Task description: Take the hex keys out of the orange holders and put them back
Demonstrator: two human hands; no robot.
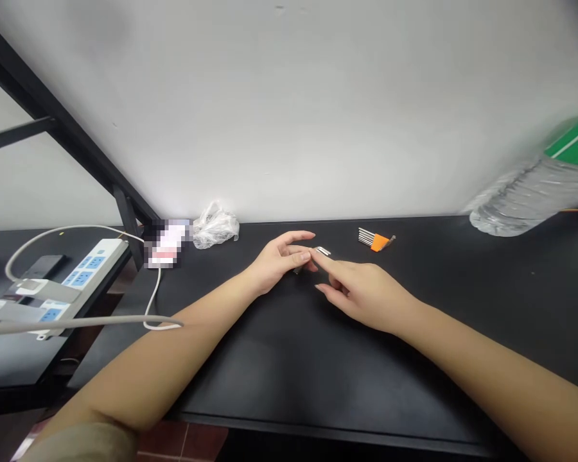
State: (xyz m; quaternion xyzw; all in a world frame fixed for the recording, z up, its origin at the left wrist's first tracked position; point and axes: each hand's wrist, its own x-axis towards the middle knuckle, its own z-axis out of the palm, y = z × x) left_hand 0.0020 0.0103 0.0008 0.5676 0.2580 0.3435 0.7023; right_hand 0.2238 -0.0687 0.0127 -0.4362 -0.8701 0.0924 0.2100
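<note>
Near the middle of the black table, my left hand (280, 262) pinches some thin silver metal rods (323, 251) that look like hex keys. Their ends poke out past the fingertips, and most of their length is hidden by my fingers. My right hand (366, 289) reaches in from the right, its index fingertip touching at the left thumb and the rods. Its thumb is stretched out below, apart from the index finger. Beyond my right hand lies an orange holder (379, 242) with several silver hex keys (366, 237) fanned out of it.
A crumpled clear plastic bag (216, 226) lies by the wall, left of my hands. Farther left are a white power strip (84, 276) and a looping white cable (149, 301). A large water bottle (525, 192) with a green label stands at the right.
</note>
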